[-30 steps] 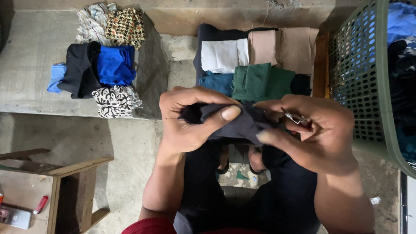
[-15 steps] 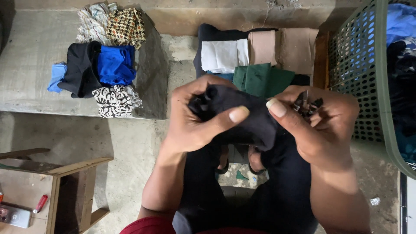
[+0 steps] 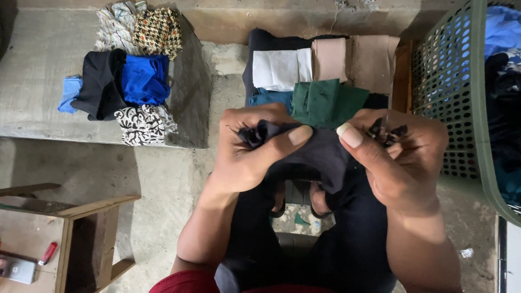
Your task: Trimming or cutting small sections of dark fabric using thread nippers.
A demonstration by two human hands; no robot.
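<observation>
both hands are raised in the middle of the frame, forearms coming up from the bottom edge. the left hand [image 3: 252, 149] is curled into a loose fist, its fingers bunching one end of a dark cloth [image 3: 317, 154] while the thumb lies flat along the fabric, pointing right. the right hand [image 3: 401, 157] mirrors it: fingers clenched on the other gathered end, thumb pressed down on the cloth and pointing left, so the two thumbnails nearly meet. both hands are closed, gripping the cloth.

behind the hands, in the upper middle of the frame, a stack of folded clothes [image 3: 325, 73] lies on the concrete floor [image 3: 163, 168]: white, beige, teal and dark green pieces over something dark. the hands cover the lower edge of the green piece. at upper left a second pile of clothes [image 3: 127, 87] sits on a raised concrete slab: blue, black, a black-and-white print and a checked piece. a green perforated laundry basket [image 3: 456, 103] with more clothes fills the right edge, just beside the right hand. a wooden stool [image 3: 81, 228] stands at lower left.

the cloth is black or very dark navy, soft and thin, drawn between the two hands with its middle sagging in a fold over the person's dark-clad lap; its ends are crumpled into small frills inside each fist.
</observation>
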